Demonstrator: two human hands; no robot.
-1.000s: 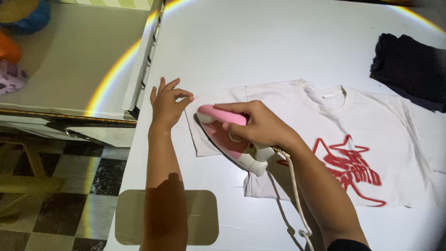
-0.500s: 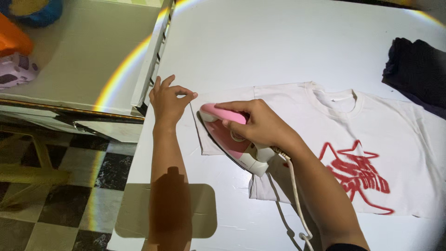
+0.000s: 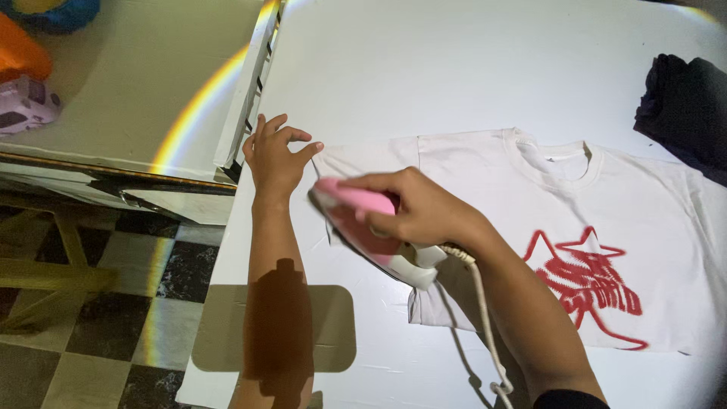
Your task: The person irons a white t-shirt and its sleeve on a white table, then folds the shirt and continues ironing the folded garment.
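Note:
A white T-shirt (image 3: 606,204) with a red printed design lies flat on a white-covered table (image 3: 454,68). My right hand (image 3: 420,208) grips the pink handle of a white and pink clothes iron (image 3: 371,231), which rests on the shirt's left sleeve. The iron's cord (image 3: 485,326) trails toward me along my forearm. My left hand (image 3: 274,155) presses on the table with its fingertips pinching the sleeve's edge, just left of the iron.
A dark folded garment (image 3: 685,106) lies at the table's far right. A second cream table (image 3: 113,91) stands to the left, with orange, blue and white items on its far corner. Checkered floor tiles (image 3: 98,318) show below left.
The iron has slid a little left along the sleeve toward my left hand. My left hand still holds the sleeve's edge. The view has shifted slightly.

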